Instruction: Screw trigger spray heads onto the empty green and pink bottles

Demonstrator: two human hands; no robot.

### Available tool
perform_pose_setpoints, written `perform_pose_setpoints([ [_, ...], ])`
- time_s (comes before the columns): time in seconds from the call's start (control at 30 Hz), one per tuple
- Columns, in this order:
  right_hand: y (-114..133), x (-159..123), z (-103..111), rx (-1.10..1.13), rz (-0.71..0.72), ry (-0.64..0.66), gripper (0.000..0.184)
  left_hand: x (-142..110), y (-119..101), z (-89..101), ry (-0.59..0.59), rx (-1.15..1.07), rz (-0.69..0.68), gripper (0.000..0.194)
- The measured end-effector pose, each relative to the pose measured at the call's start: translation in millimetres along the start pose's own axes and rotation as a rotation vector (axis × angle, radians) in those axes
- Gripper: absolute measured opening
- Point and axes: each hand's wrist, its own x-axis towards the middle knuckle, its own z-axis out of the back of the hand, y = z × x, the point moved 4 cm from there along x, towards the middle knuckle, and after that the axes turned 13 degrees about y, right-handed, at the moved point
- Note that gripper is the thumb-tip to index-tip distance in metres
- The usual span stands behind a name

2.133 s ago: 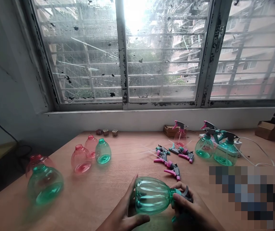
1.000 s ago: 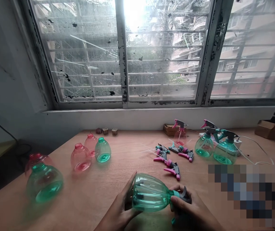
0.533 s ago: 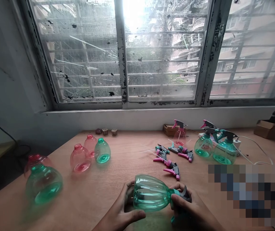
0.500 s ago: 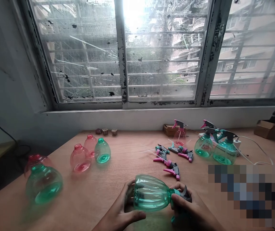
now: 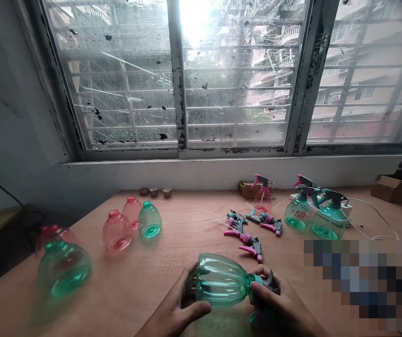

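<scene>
A green ribbed spray bottle (image 5: 220, 281) lies on its side just above the wooden table (image 5: 173, 243), low in the middle of the view. My left hand (image 5: 178, 311) wraps round its wide base, thumb along the underside. My right hand (image 5: 278, 306) is closed round the grey and teal trigger head (image 5: 267, 283) at the bottle's neck. Several loose pink and grey trigger heads (image 5: 250, 231) lie just beyond my hands.
Bare bottles stand at the left: a big green one (image 5: 63, 269), two pink ones (image 5: 118, 231) and a small green one (image 5: 150, 220). Capped spray bottles (image 5: 327, 220) stand at the right by a white cable (image 5: 369, 220). Cardboard boxes (image 5: 394, 189) and a window lie behind.
The bottle has turned slightly in my hands, and my left thumb has slid along its underside. Everything else on the table stays where it was.
</scene>
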Motion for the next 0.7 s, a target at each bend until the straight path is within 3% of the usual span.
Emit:
perform_pose_setpoints([
  [0.37,-3.4,0.5,2.3,-0.020,0.019,0.013,0.047,0.8,16.2,9.1,-0.018,-0.078,-0.063,0.102],
  [0.53,-4.3,0.9,3.9,-0.007,0.020,0.030,0.047,-2.5,11.1,4.6,0.035,-0.018,-0.040,0.090],
  [0.7,-2.4,0.3,5.0,-0.013,0.042,0.035,0.046,-5.3,19.8,8.5,0.040,0.066,-0.023,0.099],
])
